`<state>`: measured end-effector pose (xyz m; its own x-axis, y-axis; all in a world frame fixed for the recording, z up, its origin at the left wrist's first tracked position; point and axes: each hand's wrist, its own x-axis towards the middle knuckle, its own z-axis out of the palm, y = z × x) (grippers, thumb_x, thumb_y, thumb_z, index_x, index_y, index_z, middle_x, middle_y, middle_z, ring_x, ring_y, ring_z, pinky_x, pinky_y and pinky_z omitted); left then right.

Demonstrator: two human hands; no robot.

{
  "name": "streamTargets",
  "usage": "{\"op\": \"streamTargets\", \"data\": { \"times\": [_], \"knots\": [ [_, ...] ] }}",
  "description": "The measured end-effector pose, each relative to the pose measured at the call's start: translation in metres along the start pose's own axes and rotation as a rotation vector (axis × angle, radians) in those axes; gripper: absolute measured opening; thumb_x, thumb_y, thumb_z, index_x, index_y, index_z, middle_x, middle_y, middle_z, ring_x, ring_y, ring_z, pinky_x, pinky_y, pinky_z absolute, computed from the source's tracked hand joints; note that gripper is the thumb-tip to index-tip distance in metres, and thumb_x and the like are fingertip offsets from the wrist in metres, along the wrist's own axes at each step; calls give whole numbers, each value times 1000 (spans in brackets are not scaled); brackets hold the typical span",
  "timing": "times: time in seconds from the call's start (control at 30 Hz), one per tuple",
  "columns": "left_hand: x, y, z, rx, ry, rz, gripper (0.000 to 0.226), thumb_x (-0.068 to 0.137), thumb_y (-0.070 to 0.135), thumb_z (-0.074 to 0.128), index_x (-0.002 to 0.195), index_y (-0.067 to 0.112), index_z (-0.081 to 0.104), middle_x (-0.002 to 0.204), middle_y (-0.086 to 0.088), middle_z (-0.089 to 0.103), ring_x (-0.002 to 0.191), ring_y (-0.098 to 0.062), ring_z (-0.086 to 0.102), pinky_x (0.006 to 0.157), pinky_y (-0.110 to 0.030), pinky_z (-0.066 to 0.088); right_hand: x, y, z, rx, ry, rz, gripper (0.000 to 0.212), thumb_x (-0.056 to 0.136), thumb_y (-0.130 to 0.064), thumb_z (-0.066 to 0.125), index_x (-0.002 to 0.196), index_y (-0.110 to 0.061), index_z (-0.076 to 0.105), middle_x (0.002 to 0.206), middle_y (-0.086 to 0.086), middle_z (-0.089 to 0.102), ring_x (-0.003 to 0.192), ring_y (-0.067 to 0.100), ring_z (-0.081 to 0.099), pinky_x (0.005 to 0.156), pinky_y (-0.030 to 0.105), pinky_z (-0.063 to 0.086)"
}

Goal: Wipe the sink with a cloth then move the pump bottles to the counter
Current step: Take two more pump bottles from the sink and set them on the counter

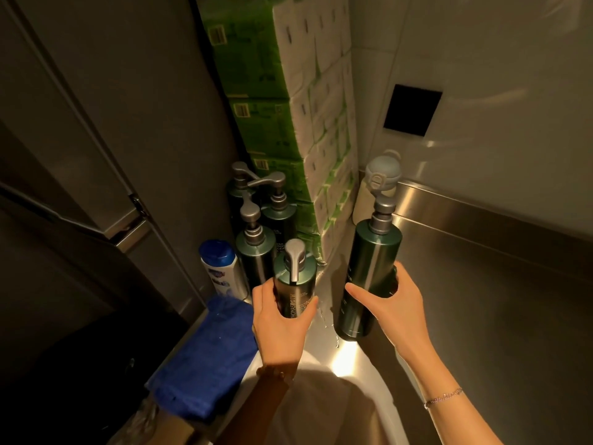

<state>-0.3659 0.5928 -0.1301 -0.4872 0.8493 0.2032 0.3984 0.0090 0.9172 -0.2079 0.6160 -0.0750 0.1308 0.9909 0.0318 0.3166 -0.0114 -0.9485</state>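
My left hand (pixel 279 326) grips a dark green pump bottle (pixel 294 281) with a silver pump head, held above the steel counter's left part. My right hand (pixel 390 308) grips a taller dark green pump bottle (pixel 369 277) whose base is at the counter (pixel 481 300) by the sink's rim. Three more green pump bottles (pixel 256 252) stand grouped in the back left corner. A blue cloth (pixel 205 358) lies folded on the counter's left edge. The white sink (pixel 340 409) shows at the bottom, partly behind my arms.
A white and blue bottle (pixel 219 268) stands left of the grouped pumps. Stacked green and white tissue packs (pixel 298 107) fill the corner. A pale flask (pixel 375 191) stands against the wall. Water drops lie on the counter between the two held bottles.
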Motion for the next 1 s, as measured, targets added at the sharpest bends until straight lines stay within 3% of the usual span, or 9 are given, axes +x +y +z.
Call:
{"op": "streamTargets", "data": {
  "times": [0.13, 0.33, 0.47, 0.53, 0.67, 0.8, 1.0],
  "knots": [
    [2, -5, 4, 58, 28, -3, 62, 60, 32, 83, 110, 14, 53, 103, 1, 50, 91, -13, 53, 74, -21, 41, 12, 4, 8, -6, -19, -9, 53, 64, -27, 81, 108, -29, 52, 94, -19, 57, 87, 1, 56, 64, 9, 39],
    [2, -6, 7, 75, 71, -4, 64, 59, 33, 84, 111, 11, 55, 100, 2, 52, 87, -12, 54, 69, -12, 37, 35, 13, 27, 8, -80, -26, 60, 64, -29, 82, 116, -23, 52, 106, -6, 61, 96, 10, 58, 72, 11, 42],
    [1, -5, 5, 64, 85, 21, 60, 59, 31, 84, 109, 12, 56, 94, 5, 53, 83, -4, 54, 65, -4, 38, 44, 16, 39, 14, -128, -38, 57, 62, -29, 82, 111, -31, 53, 103, -14, 61, 97, 1, 57, 76, 11, 42],
    [0, -4, 5, 50, 101, 54, 60, 60, 37, 82, 108, 10, 57, 93, 5, 54, 84, -3, 55, 68, -2, 40, 47, 18, 43, 15, -158, -44, 57, 63, -28, 83, 110, -34, 51, 101, -21, 59, 96, -6, 54, 75, 5, 40],
    [-1, -6, 7, 97, 140, 122, 61, 63, 47, 70, 105, 4, 60, 91, -4, 60, 80, -13, 59, 69, -17, 50, 53, 20, 49, 29, -205, -51, 58, 62, -26, 83, 111, -30, 54, 101, -25, 58, 92, -17, 52, 70, -4, 38],
    [-1, -7, 8, 165, 154, 151, 62, 66, 47, 68, 104, -1, 61, 92, -10, 62, 81, -16, 61, 67, -23, 53, 58, 22, 53, 63, -276, -35, 63, 61, -26, 84, 116, -27, 54, 108, -17, 64, 97, -9, 57, 77, 4, 44],
    [-2, -10, 11, 151, 132, 96, 70, 67, 54, 62, 106, -4, 58, 94, -15, 62, 83, -23, 62, 68, -36, 56, 68, 25, 56, 84, -373, -18, 60, 63, -13, 82, 116, -19, 55, 110, -6, 65, 97, -5, 59, 77, 3, 44]
  ]
}}
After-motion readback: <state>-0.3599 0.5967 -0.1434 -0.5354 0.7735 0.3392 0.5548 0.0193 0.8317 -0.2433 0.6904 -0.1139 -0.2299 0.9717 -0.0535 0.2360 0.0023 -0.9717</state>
